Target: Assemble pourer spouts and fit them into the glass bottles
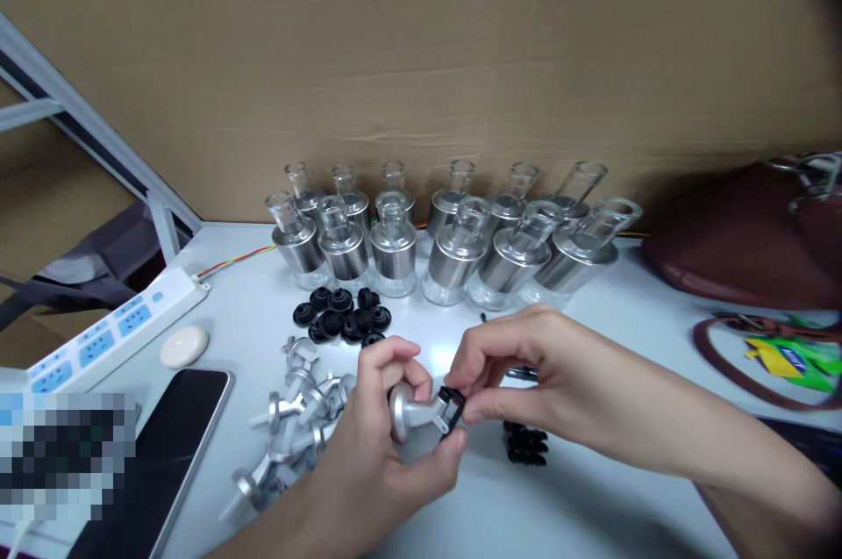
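My left hand (pixel 381 454) is closed around a silver pour spout (pixel 416 415), its round flange near the index finger. At the spout's right end sits a small black frame-like piece (pixel 453 408), which my right hand (pixel 506 366) pinches between thumb and fingertips. Whether the black piece is fixed on the spout I cannot tell. More silver spouts (pixel 299 410) lie in a pile left of my left hand. Behind it are black ribbed stoppers (pixel 342 313) in a loose heap. Small black parts (pixel 524 443) lie in a cluster below my right wrist.
Two rows of glass bottles (pixel 453 256) with metal sleeves stand along the cardboard wall (pixel 421 59). A power strip (pixel 111 335), a white oval object (pixel 184 347) and a phone (pixel 151 454) lie left. At right are a brown bag (pixel 737 234) and a green-yellow packet (pixel 795 363).
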`<state>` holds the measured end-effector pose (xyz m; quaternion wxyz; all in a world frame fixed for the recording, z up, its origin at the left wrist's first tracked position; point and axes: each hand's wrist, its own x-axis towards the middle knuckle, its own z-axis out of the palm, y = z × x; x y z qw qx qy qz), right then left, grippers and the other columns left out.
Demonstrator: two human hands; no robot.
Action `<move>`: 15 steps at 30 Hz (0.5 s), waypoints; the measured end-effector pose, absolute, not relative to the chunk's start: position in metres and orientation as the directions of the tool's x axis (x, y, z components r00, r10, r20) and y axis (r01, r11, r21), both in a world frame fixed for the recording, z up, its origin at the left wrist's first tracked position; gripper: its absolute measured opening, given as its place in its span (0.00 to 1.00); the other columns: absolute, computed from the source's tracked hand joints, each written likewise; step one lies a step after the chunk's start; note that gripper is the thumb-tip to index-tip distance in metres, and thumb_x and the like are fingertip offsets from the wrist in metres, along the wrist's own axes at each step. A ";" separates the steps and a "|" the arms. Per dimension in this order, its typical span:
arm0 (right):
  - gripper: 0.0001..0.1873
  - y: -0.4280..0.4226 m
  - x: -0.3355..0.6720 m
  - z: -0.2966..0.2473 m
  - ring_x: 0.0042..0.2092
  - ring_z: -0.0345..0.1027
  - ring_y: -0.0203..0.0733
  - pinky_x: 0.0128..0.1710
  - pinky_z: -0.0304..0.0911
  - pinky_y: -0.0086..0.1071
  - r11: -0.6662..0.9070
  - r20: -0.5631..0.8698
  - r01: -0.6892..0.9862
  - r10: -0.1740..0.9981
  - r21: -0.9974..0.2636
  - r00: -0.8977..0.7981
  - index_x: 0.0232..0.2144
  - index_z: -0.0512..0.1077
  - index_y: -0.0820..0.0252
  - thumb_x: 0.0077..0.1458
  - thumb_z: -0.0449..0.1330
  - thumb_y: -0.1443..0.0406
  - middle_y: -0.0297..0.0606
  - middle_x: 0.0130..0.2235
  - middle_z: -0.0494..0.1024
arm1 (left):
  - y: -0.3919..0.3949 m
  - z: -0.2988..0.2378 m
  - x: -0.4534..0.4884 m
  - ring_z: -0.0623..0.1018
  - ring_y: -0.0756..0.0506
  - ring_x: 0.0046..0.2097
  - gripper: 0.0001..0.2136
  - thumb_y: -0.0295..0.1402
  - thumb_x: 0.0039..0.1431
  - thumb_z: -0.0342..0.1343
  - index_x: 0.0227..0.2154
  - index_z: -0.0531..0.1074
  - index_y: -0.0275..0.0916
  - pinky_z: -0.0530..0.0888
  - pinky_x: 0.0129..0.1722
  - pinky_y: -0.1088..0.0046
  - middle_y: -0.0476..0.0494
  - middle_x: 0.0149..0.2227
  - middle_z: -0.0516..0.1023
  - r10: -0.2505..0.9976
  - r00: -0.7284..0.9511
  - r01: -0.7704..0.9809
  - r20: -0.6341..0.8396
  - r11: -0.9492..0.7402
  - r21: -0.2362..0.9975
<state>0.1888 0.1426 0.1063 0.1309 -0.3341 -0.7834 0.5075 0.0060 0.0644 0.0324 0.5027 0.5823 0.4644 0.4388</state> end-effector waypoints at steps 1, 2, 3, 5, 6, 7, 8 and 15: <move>0.03 0.143 0.189 0.106 0.30 0.72 0.33 0.31 0.64 0.23 0.264 -0.132 0.387 0.653 -0.883 -0.746 0.29 0.74 0.60 0.54 0.64 0.71 0.30 0.29 0.80 | 0.065 0.034 0.006 0.64 0.55 0.27 0.25 0.27 0.55 0.60 0.48 0.52 0.51 0.63 0.24 0.81 0.55 0.35 0.63 0.982 0.185 0.096 0.048 -0.067 0.993; 0.03 0.143 0.189 0.105 0.30 0.72 0.33 0.30 0.64 0.23 0.264 -0.134 0.385 0.646 -0.884 -0.751 0.29 0.75 0.60 0.54 0.64 0.71 0.30 0.29 0.80 | 0.065 0.036 0.007 0.65 0.55 0.27 0.26 0.27 0.54 0.60 0.48 0.51 0.51 0.63 0.25 0.81 0.55 0.35 0.63 0.981 0.185 0.091 0.062 -0.080 0.993; 0.03 0.142 0.189 0.105 0.30 0.71 0.33 0.30 0.63 0.23 0.268 -0.134 0.384 0.642 -0.883 -0.755 0.29 0.75 0.60 0.54 0.64 0.71 0.30 0.29 0.80 | 0.066 0.037 0.007 0.65 0.55 0.27 0.26 0.26 0.53 0.60 0.48 0.51 0.51 0.63 0.25 0.81 0.56 0.34 0.63 0.980 0.183 0.085 0.081 -0.098 0.992; 0.03 0.141 0.189 0.105 0.29 0.71 0.32 0.29 0.63 0.23 0.279 -0.127 0.384 0.640 -0.880 -0.757 0.29 0.75 0.60 0.54 0.64 0.71 0.29 0.28 0.80 | 0.067 0.039 0.008 0.65 0.55 0.27 0.27 0.25 0.52 0.60 0.47 0.51 0.50 0.63 0.26 0.81 0.56 0.34 0.62 0.978 0.181 0.082 0.104 -0.120 0.989; 0.03 0.140 0.189 0.106 0.29 0.71 0.32 0.29 0.62 0.22 0.284 -0.124 0.383 0.641 -0.879 -0.758 0.29 0.75 0.60 0.54 0.64 0.71 0.29 0.28 0.80 | 0.068 0.040 0.008 0.65 0.55 0.27 0.26 0.25 0.52 0.60 0.47 0.51 0.50 0.64 0.27 0.81 0.56 0.33 0.62 0.978 0.183 0.086 0.097 -0.114 0.990; 0.03 0.139 0.189 0.106 0.30 0.71 0.32 0.30 0.63 0.22 0.287 -0.119 0.383 0.644 -0.878 -0.756 0.29 0.75 0.60 0.55 0.64 0.71 0.29 0.29 0.80 | 0.068 0.040 0.008 0.65 0.55 0.27 0.26 0.25 0.52 0.60 0.47 0.51 0.50 0.64 0.27 0.81 0.56 0.33 0.62 0.979 0.189 0.092 0.080 -0.099 0.991; 0.03 0.139 0.189 0.106 0.30 0.72 0.32 0.30 0.63 0.22 0.289 -0.117 0.385 0.648 -0.877 -0.753 0.29 0.74 0.60 0.55 0.64 0.71 0.29 0.29 0.80 | 0.068 0.040 0.008 0.65 0.55 0.27 0.26 0.25 0.52 0.59 0.47 0.51 0.49 0.64 0.27 0.81 0.56 0.34 0.63 0.978 0.196 0.093 0.069 -0.088 0.992; 0.03 0.142 0.188 0.106 0.29 0.71 0.32 0.29 0.62 0.22 0.313 -0.100 0.379 0.642 -0.870 -0.760 0.29 0.75 0.61 0.54 0.65 0.71 0.29 0.28 0.80 | 0.069 0.034 0.007 0.66 0.54 0.27 0.25 0.26 0.52 0.59 0.47 0.53 0.48 0.64 0.27 0.80 0.55 0.34 0.63 0.974 0.205 0.084 0.093 -0.112 0.990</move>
